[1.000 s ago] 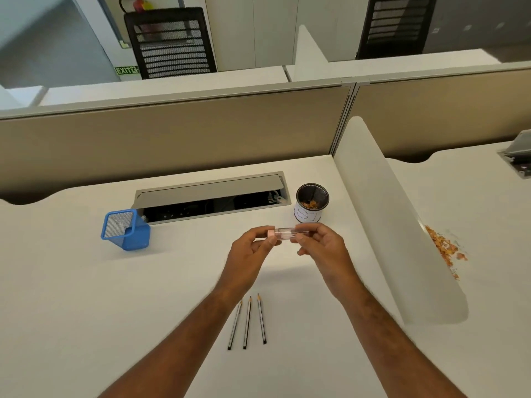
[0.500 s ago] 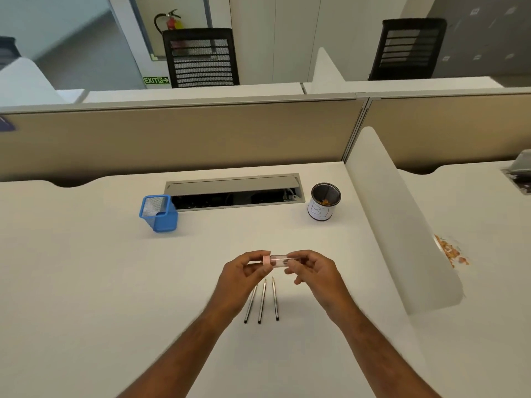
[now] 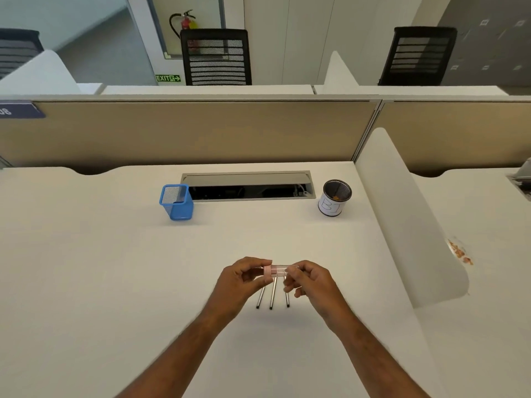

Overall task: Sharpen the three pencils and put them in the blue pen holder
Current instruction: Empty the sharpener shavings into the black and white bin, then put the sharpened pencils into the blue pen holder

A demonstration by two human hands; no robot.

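Hands meet above the three pencils (image 3: 272,294): left hand (image 3: 241,282) and right hand (image 3: 311,284) both pinch a clear sharpener (image 3: 277,270), fingers closed on its ends. Blue pen holder (image 3: 176,201) sits well apart on the worktop (image 3: 100,268).

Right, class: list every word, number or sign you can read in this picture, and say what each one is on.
"EXIT", with an arrow: green sign low on the far wall.
"BI", hand-drawn: white label on the black mesh cup.
"08", partly cut off: dark partition tag.
Nothing else is readable.
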